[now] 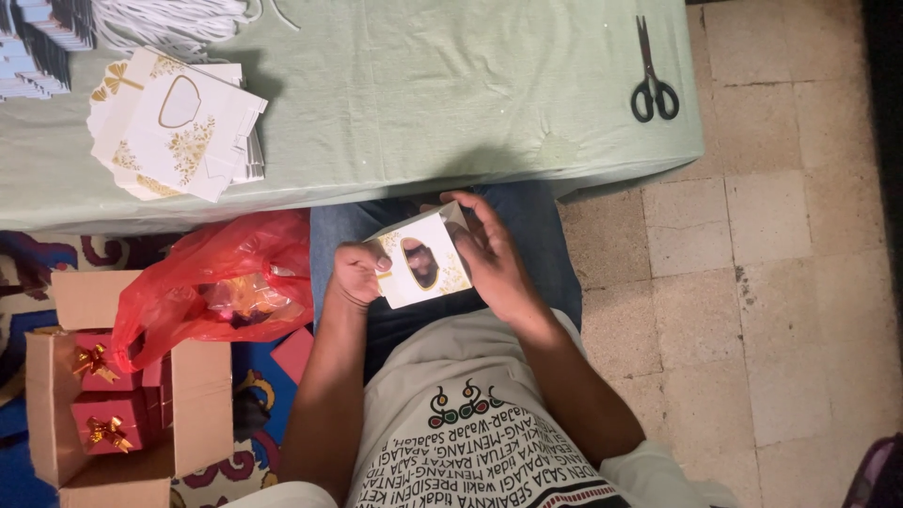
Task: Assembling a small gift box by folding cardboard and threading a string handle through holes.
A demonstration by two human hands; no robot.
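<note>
Over my lap I hold a small white gift box [421, 261] with gold trim and an oval window. My left hand [358, 273] grips its left edge with curled fingers. My right hand [494, 259] wraps the box's right side, fingers along its top corner. A stack of flat, unfolded white and gold boxes [179, 127] lies on the green-covered table [423, 94] ahead, to the left.
Black scissors [653, 80] lie at the table's right end. A red plastic bag [221, 282] sits to my left above a cardboard carton [202, 395] holding red boxes with gold bows [103, 395]. White cords [169, 23] and stacked cards [38, 42] lie at the table's far left. Tiled floor [752, 282] lies to the right.
</note>
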